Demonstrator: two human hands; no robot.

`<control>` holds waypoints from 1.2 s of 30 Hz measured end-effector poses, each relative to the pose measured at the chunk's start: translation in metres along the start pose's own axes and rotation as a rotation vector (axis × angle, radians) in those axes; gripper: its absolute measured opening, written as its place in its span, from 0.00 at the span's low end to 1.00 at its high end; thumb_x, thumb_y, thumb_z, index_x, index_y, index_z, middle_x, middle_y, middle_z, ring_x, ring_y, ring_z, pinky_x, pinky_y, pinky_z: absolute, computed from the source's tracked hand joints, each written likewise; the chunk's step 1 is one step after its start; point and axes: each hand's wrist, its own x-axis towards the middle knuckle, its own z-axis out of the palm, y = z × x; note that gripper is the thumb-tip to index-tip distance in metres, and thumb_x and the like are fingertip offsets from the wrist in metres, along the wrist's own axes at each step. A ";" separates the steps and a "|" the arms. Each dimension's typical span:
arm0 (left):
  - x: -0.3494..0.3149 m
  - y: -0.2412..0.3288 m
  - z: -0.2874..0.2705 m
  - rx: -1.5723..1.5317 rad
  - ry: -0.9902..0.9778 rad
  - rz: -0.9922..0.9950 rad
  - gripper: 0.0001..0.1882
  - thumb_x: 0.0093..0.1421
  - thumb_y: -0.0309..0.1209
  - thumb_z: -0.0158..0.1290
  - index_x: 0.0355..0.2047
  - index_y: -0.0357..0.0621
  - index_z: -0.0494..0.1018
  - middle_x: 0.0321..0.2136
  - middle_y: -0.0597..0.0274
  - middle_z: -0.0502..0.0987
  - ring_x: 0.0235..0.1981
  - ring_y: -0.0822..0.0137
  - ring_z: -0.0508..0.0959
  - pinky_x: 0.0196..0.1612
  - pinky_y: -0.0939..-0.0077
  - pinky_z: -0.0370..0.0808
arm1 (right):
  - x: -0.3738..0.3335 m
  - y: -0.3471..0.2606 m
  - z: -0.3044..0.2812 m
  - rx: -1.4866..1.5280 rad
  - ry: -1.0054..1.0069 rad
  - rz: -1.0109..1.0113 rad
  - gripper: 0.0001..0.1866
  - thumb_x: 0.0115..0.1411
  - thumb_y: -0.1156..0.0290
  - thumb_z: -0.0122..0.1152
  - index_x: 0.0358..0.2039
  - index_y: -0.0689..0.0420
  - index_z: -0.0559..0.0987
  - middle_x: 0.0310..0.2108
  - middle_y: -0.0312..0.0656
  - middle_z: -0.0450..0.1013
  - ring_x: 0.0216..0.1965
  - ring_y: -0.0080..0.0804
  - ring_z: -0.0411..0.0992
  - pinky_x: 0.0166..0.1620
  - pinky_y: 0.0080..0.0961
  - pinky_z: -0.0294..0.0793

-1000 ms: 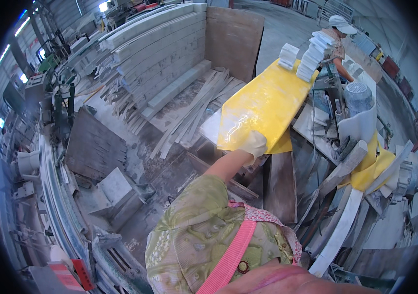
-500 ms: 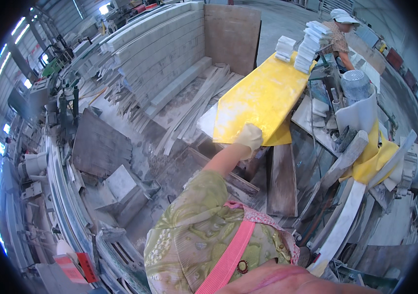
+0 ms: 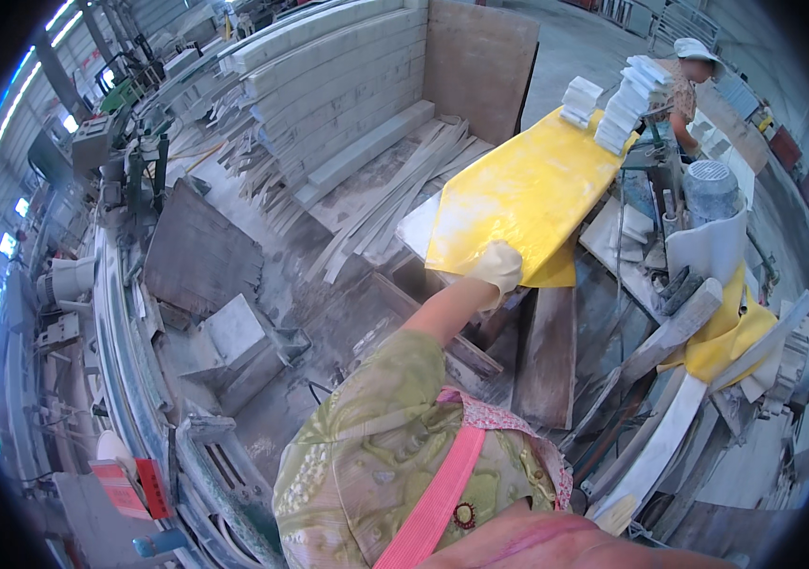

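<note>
My left hand (image 3: 497, 267), in a pale cream glove, is closed at the near edge of a yellow sheet (image 3: 518, 194). The sheet covers a slanting board, wet and whitish in places, and its edge hangs over. A pale gloved hand, seemingly my right hand (image 3: 617, 515), shows low in the picture by the near end of a long white strip (image 3: 656, 450). Its fingers are too small and partly hidden to read. The strip's far end meets a bunched yellow cloth (image 3: 722, 332). Two stacks of white pieces (image 3: 630, 106) stand on the sheet's far end.
A co-worker in a white hat (image 3: 694, 90) is at the far right, beside a grey motor (image 3: 711, 190). Long stone slabs (image 3: 329, 95) are stacked at the back left, with loose thin strips (image 3: 395, 194) before them. Brown boards (image 3: 547, 356) lean below the sheet.
The view has shifted slightly, so the scene sits a little farther right. My left hand stays at the yellow sheet's near edge. The co-worker's arm has changed position.
</note>
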 end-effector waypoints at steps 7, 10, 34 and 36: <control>0.007 0.003 0.003 -0.021 0.039 -0.043 0.10 0.44 0.29 0.65 0.30 0.49 0.87 0.33 0.59 0.83 0.42 0.55 0.83 0.41 0.66 0.78 | 0.016 -0.006 0.009 0.333 -0.265 0.070 0.42 0.64 0.62 0.60 0.73 0.66 0.56 0.75 0.53 0.52 0.76 0.45 0.50 0.76 0.38 0.47; 0.005 -0.001 0.003 0.108 -0.094 0.064 0.11 0.54 0.31 0.58 0.35 0.52 0.88 0.36 0.62 0.85 0.41 0.58 0.82 0.39 0.62 0.74 | 0.006 0.008 0.014 0.570 -0.186 0.121 0.36 0.67 0.61 0.57 0.71 0.65 0.61 0.69 0.59 0.61 0.68 0.58 0.61 0.70 0.47 0.59; -0.052 -0.058 0.011 -1.383 -0.098 -0.529 0.40 0.67 0.64 0.44 0.37 0.33 0.83 0.36 0.40 0.83 0.39 0.41 0.83 0.46 0.52 0.78 | 0.242 -0.405 -0.225 1.491 -0.380 -0.444 0.27 0.71 0.57 0.56 0.63 0.61 0.72 0.58 0.55 0.73 0.55 0.44 0.75 0.57 0.39 0.73; -0.046 -0.047 0.009 -1.248 -0.060 -0.558 0.34 0.66 0.60 0.48 0.40 0.36 0.83 0.41 0.43 0.84 0.42 0.44 0.83 0.48 0.54 0.78 | 0.236 -0.419 -0.209 1.310 -0.380 -0.555 0.29 0.68 0.58 0.59 0.66 0.57 0.70 0.59 0.55 0.73 0.56 0.45 0.75 0.57 0.37 0.73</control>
